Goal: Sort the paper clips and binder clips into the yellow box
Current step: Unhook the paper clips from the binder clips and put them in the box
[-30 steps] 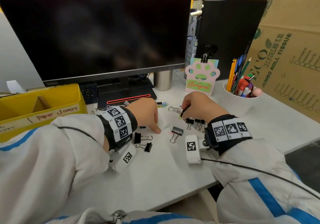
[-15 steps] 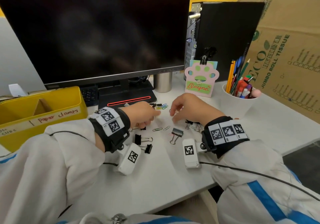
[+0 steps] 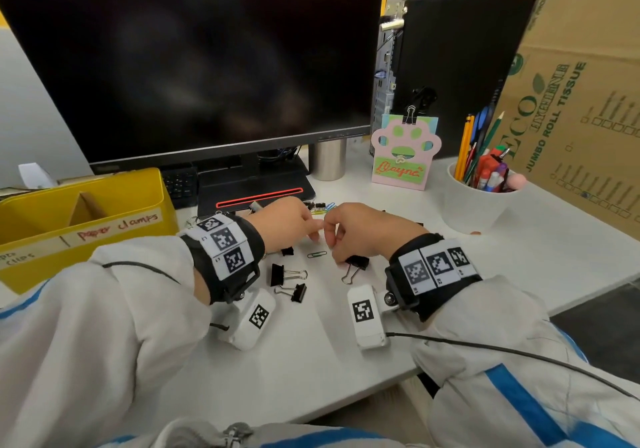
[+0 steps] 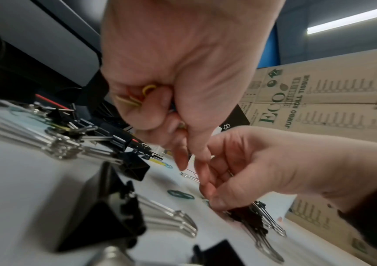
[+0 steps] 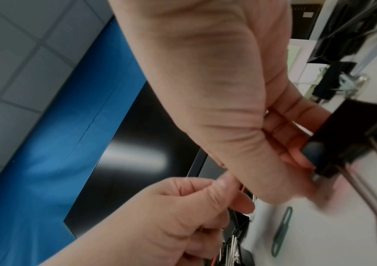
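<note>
My left hand point(image 3: 304, 228) keeps several yellow paper clips point(image 4: 145, 93) in its curled fingers, and its thumb and forefinger reach down to meet my right hand point(image 3: 337, 243). The right hand's curled fingertips pinch a thin silver paper clip point(image 4: 190, 177) just above the desk. A green paper clip point(image 3: 317, 254) lies below both hands. Black binder clips point(image 3: 287, 274) lie in front of the left wrist, and another binder clip point(image 3: 355, 264) sits under the right hand. The yellow box point(image 3: 104, 240), labelled "paper clamps", stands at the left.
More coloured paper clips point(image 3: 323, 207) lie by the monitor base point(image 3: 256, 184). A white pen cup point(image 3: 474, 202), a pink paw card point(image 3: 401, 157) and a steel cup point(image 3: 327, 158) stand behind. A cardboard carton point(image 3: 571, 101) closes the right side.
The left hand lifted off the desk and moved right. The right hand came left and down, so both hands' fingertips now meet over the paper clips.
</note>
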